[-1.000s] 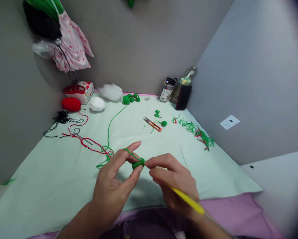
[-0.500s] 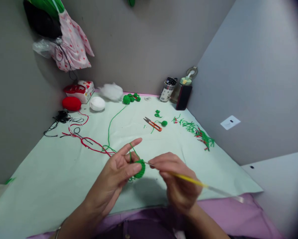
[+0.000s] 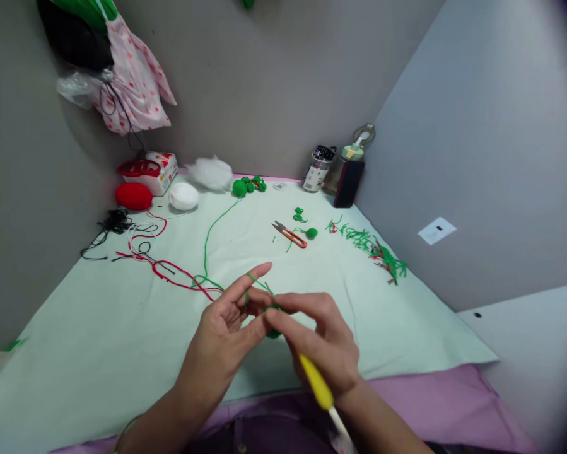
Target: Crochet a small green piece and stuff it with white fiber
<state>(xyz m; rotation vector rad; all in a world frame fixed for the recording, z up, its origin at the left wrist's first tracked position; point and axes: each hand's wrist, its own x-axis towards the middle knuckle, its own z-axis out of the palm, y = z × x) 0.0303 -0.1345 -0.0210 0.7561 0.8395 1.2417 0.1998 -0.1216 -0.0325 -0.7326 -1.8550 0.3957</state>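
My left hand (image 3: 226, 328) pinches a small green crochet piece (image 3: 272, 331) between thumb and fingers, with the green yarn strand (image 3: 207, 243) looped over its raised index finger. My right hand (image 3: 318, 337) is closed on a crochet hook with a yellow handle (image 3: 315, 381), its tip buried in the green piece and mostly hidden by the fingers. Both hands meet just above the near part of the pale green table cover (image 3: 98, 340). The yarn runs back across the table to a green yarn ball (image 3: 239, 188).
Orange snips (image 3: 290, 235) lie mid-table beside a small green ball (image 3: 311, 232). Green and red yarn scraps (image 3: 375, 251) lie at the right. Red yarn (image 3: 134, 196), white yarn (image 3: 183, 196), stuffing (image 3: 212, 172), a box (image 3: 153, 170), a pen cup (image 3: 317, 170) and loose red and black threads (image 3: 141, 252) sit behind.
My right hand turned the hook so its yellow handle now points down towards me instead of out to the right, and moved in against the green piece. The left hand barely moved.
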